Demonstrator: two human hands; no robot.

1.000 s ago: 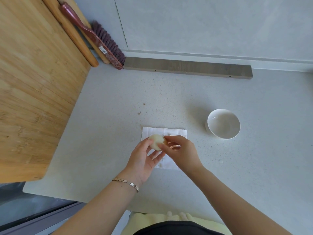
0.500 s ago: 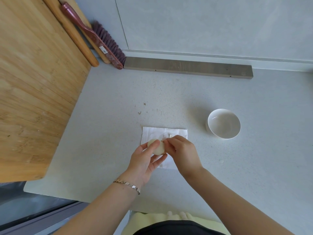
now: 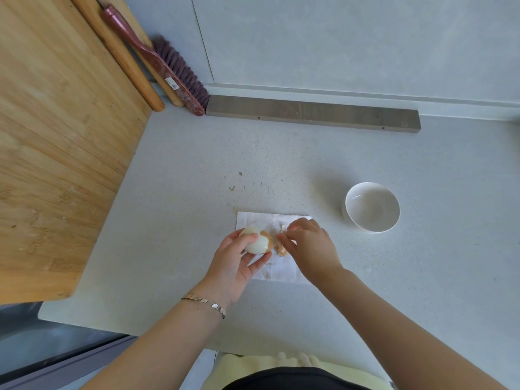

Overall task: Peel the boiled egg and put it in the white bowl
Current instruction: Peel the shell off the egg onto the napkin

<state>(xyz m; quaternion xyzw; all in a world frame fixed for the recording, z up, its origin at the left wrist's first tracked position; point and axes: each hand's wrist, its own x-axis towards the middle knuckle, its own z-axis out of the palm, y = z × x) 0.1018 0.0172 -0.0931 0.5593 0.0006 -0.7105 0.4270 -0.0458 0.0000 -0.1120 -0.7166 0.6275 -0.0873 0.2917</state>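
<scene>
My left hand (image 3: 235, 266) holds the boiled egg (image 3: 257, 242) just above a white paper napkin (image 3: 277, 267). Most of the egg shows bare white; a patch of brown shell still clings to its right end. My right hand (image 3: 309, 247) pinches a strip of brown shell (image 3: 280, 247) just right of the egg, a small gap between the two. The white bowl (image 3: 372, 207) stands empty on the counter to the right of the napkin, beyond my right hand.
A large wooden board (image 3: 56, 130) covers the left side. A brush with a red handle (image 3: 157, 61) and wooden rolling pins lean in the back left corner. A grey wooden strip (image 3: 312, 113) lies along the wall. Small crumbs (image 3: 232, 188) dot the speckled counter.
My right hand has pulled a piece of shell off the egg and drawn away to the right. My left hand has turned the egg and shifted slightly left.
</scene>
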